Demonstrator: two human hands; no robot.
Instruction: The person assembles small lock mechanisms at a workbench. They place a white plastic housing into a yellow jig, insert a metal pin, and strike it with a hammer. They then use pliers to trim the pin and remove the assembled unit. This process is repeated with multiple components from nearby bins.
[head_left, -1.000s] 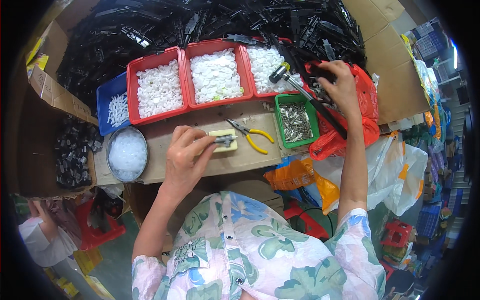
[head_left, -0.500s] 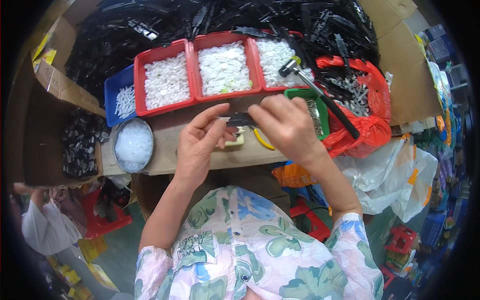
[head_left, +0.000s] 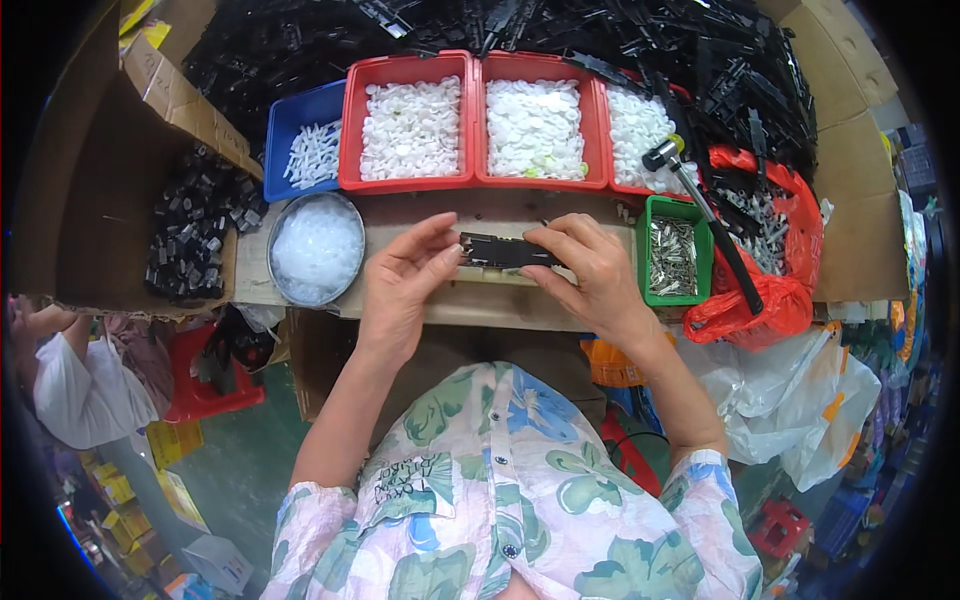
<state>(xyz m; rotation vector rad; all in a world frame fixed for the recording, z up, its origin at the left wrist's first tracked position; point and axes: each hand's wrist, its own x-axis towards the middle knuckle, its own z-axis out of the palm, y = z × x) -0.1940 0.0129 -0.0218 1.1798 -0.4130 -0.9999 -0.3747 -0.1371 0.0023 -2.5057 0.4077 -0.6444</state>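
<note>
A slim black plastic part (head_left: 508,251) lies crosswise between my hands, above the front of the work table. My right hand (head_left: 592,272) pinches its right end between thumb and fingers. At its left end, the thumb and curled fingers of my left hand (head_left: 405,285) close on the part, while the index finger stands away from it. Under the part shows a strip of a cream-coloured block (head_left: 492,275), mostly hidden. Whether a small piece sits between my left fingertips is too small to tell.
Red trays (head_left: 420,183) of white discs stand behind, beside a blue tray (head_left: 285,115) of white pins. A round bowl (head_left: 275,275) is at left, a green tray (head_left: 645,250) of metal pieces at right. A hammer (head_left: 722,235) rests near a red bag (head_left: 785,320). Black parts (head_left: 600,30) pile behind.
My right hand has lowered and turned, so the black part now shows lengthwise between both hands. The small white piece at my left fingertips is out of sight. The whole view has shifted.
</note>
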